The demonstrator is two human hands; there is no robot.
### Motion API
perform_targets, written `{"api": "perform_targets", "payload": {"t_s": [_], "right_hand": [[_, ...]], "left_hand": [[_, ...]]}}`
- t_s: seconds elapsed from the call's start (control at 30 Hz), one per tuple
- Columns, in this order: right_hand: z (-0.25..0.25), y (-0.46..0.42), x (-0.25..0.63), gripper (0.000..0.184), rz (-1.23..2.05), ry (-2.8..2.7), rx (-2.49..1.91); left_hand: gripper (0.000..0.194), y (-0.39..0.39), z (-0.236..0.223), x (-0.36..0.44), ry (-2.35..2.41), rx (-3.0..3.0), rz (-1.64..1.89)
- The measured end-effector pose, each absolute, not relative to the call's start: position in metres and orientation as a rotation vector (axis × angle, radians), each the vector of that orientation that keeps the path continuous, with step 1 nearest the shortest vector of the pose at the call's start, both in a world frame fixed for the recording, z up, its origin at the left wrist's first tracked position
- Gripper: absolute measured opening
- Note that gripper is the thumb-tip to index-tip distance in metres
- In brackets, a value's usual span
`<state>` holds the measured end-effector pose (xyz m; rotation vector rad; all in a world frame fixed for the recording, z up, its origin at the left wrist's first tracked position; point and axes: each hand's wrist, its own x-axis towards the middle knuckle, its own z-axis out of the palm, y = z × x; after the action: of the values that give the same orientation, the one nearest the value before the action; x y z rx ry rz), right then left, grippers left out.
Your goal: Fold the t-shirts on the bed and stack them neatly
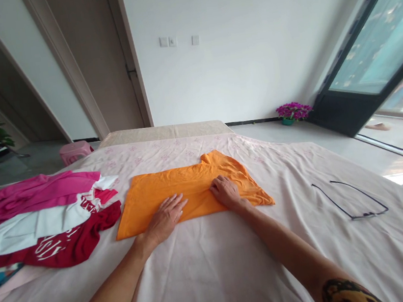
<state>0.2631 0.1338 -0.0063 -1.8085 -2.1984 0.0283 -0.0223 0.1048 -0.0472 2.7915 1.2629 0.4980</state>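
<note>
1. The orange shirt [176,183] lies on the sheet [209,269].
2. The left hand [165,219] lies flat on it, fingers spread.
3. The right hand [226,192] curls on it; whether it pinches cannot be told.

Bright orange fabric shirt [191,182], laid flat in a long shape.
It lies just toward six o'clock from the view's middle: straight edge at nine o'clock, bunched peak near one, wrinkled, pointed corner between three and four.
</note>
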Motion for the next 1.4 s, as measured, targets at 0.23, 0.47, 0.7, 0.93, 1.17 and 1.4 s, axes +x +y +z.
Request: {"api": "perform_targets", "payload": {"t_s": [0.23, 0.47, 0.7, 0.93, 1.17, 1.4], "right_hand": [[-0.023, 0.122, 0.277, 0.060, -0.166, -2.365, -1.650], [-0.037, 0.135, 0.343, 0.064, -0.094, -2.417, -1.880], [-0.034, 0.147, 0.376, 0.064, -0.055, -2.375, -2.021], [-0.007, 0.190, 0.378, 0.039, -0.050, -2.119, -2.061], [0.002, 0.266, 0.356, 0.045, 0.057, -1.955, -2.118], [-0.005, 0.308, 0.344, 0.043, 0.145, -1.910, -2.173]], "left_hand": [[0.051, 0.106, -0.049, -0.033, 1.331, 2.849, 0.408], [0.062, 0.115, -0.052, -0.071, 1.615, 2.736, 0.294], [0.064, 0.132, -0.057, -0.119, 2.205, 2.464, 0.193], [0.047, 0.166, -0.040, -0.127, 2.411, 2.333, 0.227], [0.042, 0.220, -0.027, -0.123, 2.283, 2.098, 0.440], [0.048, 0.258, -0.030, -0.132, 2.332, 1.971, 0.417]]}}
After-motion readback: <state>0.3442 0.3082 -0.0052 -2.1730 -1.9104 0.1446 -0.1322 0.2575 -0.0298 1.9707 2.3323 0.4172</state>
